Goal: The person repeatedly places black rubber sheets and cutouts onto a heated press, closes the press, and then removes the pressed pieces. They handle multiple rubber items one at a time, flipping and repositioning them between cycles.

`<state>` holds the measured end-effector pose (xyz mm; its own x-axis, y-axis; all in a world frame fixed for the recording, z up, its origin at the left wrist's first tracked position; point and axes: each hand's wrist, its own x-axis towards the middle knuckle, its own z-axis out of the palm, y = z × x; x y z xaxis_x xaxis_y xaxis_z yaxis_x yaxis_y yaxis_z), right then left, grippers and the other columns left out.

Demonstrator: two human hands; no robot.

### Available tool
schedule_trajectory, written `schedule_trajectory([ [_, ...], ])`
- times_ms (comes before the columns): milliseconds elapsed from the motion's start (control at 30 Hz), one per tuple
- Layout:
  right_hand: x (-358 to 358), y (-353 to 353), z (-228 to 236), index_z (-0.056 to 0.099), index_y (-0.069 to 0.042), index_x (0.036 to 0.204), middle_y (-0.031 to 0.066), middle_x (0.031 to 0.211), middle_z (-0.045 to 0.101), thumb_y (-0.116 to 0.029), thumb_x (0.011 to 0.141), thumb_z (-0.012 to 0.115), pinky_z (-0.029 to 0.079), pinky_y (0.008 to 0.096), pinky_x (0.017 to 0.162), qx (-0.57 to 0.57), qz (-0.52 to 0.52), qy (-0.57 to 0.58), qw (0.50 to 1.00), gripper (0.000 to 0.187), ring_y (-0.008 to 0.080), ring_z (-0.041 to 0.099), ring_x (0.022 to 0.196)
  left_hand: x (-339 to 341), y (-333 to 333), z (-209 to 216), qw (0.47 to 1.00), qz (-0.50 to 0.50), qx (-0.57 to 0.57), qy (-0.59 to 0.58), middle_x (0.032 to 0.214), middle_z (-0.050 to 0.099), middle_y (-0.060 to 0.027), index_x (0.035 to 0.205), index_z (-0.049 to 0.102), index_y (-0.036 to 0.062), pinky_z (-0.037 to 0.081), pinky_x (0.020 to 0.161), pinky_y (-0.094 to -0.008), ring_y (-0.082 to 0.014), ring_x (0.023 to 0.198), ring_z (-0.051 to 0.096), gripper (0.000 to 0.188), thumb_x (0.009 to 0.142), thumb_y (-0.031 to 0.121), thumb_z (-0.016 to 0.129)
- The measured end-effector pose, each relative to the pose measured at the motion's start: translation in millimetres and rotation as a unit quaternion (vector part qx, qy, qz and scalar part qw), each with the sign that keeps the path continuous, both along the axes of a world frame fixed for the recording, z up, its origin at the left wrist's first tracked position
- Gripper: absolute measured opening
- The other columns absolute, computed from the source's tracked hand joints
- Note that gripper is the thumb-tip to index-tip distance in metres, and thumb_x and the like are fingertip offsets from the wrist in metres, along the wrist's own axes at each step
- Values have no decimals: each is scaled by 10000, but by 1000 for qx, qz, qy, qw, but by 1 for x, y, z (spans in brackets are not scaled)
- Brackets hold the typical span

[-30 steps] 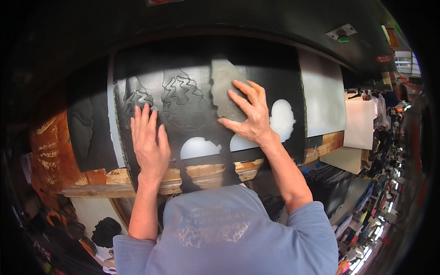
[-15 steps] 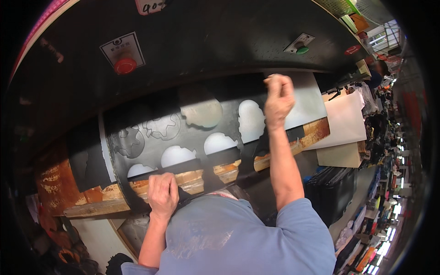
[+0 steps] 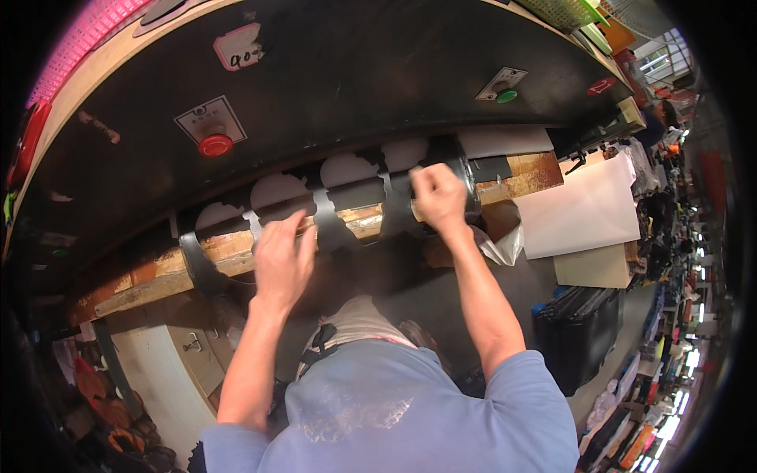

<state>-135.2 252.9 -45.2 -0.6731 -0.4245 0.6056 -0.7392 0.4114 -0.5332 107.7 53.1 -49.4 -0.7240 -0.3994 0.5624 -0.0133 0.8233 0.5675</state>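
Observation:
A black sheet (image 3: 343,229) with several rounded cutouts lies under the front of a dark machine, and its near strips hang over a worn wooden edge (image 3: 233,244). Whitish material (image 3: 347,168) shows through the cutouts. My left hand (image 3: 277,256) is over the sheet's near strips, fingers loosely bent, thumb apart from the index finger; nothing shows in it. Over the sheet's right part is my right hand (image 3: 441,199), slightly blurred, its fingers curled closed; whatever they hold is hidden. Close by the right hand, the sheet's right end (image 3: 468,177) bends downward.
The machine's dark front panel (image 3: 347,75) overhangs the sheet, with a red button (image 3: 215,144) and a green button (image 3: 507,96). At the right are a pale sheet (image 3: 579,206) and black stacked material (image 3: 579,335). A pale cabinet (image 3: 162,359) stands at lower left.
My right hand has come back from the sheet's far right toward its near edge. The left hand's closed fingers have loosened. The view has shifted, so the panel covers more of the sheet.

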Motion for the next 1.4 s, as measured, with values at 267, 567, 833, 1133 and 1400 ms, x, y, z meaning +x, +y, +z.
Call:
schedule_trajectory([
  [267,8,-2,-4,717,-13,810,155,834,737,-202,947,778,573,472,689,105,70,-83,989,241,399,721,765,-52,14,8,961,148,119,-200,734,701,-200,898,715,-14,547,731,-503,-428,763,698,369,995,342,743],
  [567,8,1,-19,719,-17,828,148,706,662,-171,939,805,516,413,585,61,99,-31,993,209,320,654,607,-48,23,2,975,161,88,-123,779,655,-168,833,625,12,494,729,-486,-383,779,639,319,1008,261,723],
  [833,28,10,15,728,5,875,31,686,620,-92,950,801,460,281,552,-95,30,-162,982,143,118,558,577,-15,34,-12,994,96,4,-55,941,664,-198,961,651,-11,480,809,-502,-428,912,617,138,956,98,736],
  [1133,14,-139,23,569,-34,1501,335,1517,492,-418,647,986,409,583,1174,164,157,9,974,1025,517,515,1353,-20,-40,65,966,-18,156,-204,849,740,-206,851,717,-63,571,692,-422,-360,719,713,169,985,39,697],
  [1400,-14,-115,37,661,-48,1440,304,1548,515,-305,563,1029,436,514,1190,77,167,-237,954,985,438,529,1419,-111,-111,13,989,12,-31,-143,1569,554,-215,1411,604,15,354,1250,-586,-433,1515,456,460,963,13,708],
])
